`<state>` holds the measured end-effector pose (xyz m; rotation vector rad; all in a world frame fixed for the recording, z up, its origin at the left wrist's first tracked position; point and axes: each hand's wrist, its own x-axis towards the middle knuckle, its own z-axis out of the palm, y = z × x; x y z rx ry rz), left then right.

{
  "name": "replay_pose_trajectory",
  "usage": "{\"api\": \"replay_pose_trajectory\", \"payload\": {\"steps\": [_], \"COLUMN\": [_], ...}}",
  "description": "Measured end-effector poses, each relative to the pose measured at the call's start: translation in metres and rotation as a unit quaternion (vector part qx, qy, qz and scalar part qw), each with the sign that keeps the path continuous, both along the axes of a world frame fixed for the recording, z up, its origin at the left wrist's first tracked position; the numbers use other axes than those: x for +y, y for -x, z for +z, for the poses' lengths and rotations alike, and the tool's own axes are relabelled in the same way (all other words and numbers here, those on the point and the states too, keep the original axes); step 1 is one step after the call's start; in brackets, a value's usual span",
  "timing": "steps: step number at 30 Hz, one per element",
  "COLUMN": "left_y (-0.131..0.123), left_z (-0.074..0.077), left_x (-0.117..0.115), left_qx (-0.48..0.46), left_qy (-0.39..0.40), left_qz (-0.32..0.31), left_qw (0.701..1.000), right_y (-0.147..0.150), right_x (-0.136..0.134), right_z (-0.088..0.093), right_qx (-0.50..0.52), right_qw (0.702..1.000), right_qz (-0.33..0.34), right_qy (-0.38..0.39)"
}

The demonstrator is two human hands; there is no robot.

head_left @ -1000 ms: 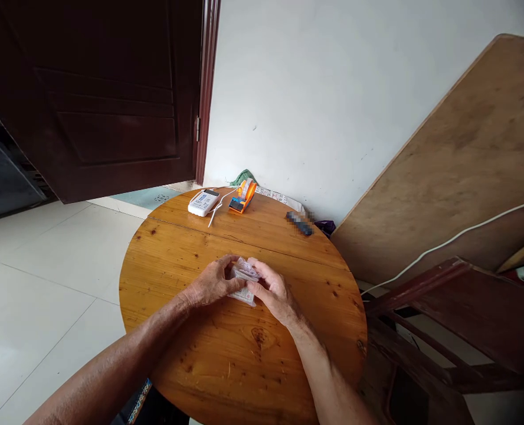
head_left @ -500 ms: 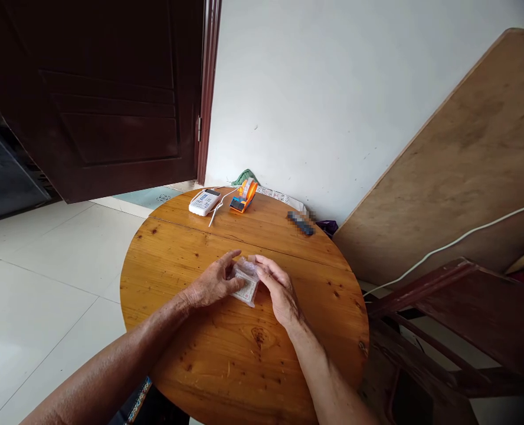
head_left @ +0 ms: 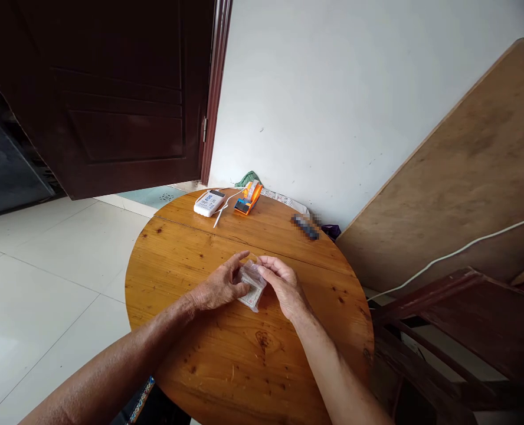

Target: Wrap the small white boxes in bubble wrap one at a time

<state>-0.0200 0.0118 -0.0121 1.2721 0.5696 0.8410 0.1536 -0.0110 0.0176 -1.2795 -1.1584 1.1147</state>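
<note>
A small packet in clear plastic wrap (head_left: 252, 285) rests near the middle of the round wooden table (head_left: 226, 360). My left hand (head_left: 220, 285) grips its left side with thumb and curled fingers. Over on its right side, the fingers of my right hand (head_left: 284, 284) are curled and pinch the loose wrap at the top. Part of the packet is hidden under both hands.
At the table's far edge lie a white box (head_left: 209, 202) with a white cord, an orange tape dispenser (head_left: 248, 198) and a dark blurred object (head_left: 305, 226). A large board (head_left: 457, 171) leans on the wall at right, above dark wooden furniture (head_left: 465, 330). A dark door (head_left: 111, 94) stands left.
Both hands stay on the packet. My right fingers have shifted from covering its right side to pinching the wrap at the top. The view has drifted slightly.
</note>
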Motion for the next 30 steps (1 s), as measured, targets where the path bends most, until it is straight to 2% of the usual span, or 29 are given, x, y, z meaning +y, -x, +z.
{"api": "replay_pose_trajectory", "payload": {"steps": [4, 9, 13, 21, 30], "left_y": [0.000, 0.000, 0.000, 0.001, -0.003], "left_z": [0.002, 0.003, 0.005, 0.005, 0.004], "left_x": [-0.001, -0.001, -0.001, 0.000, 0.000], "left_qx": [-0.011, 0.004, 0.006, 0.016, -0.003], "left_qy": [0.004, 0.006, 0.017, -0.004, 0.002], "left_qz": [-0.004, -0.002, -0.004, -0.002, 0.002], "left_qw": [1.000, 1.000, 1.000, 1.000, 1.000], "right_y": [0.000, 0.007, 0.012, 0.015, 0.021], "right_x": [0.004, 0.009, 0.008, 0.003, 0.003], "right_z": [0.001, -0.009, -0.014, -0.011, -0.010], "right_qx": [-0.007, -0.026, -0.007, 0.061, 0.076], "right_qw": [1.000, 0.998, 0.998, 0.996, 0.993], "right_qz": [0.008, -0.030, -0.047, -0.056, -0.086], "right_qy": [0.001, -0.043, -0.043, -0.031, -0.034]}}
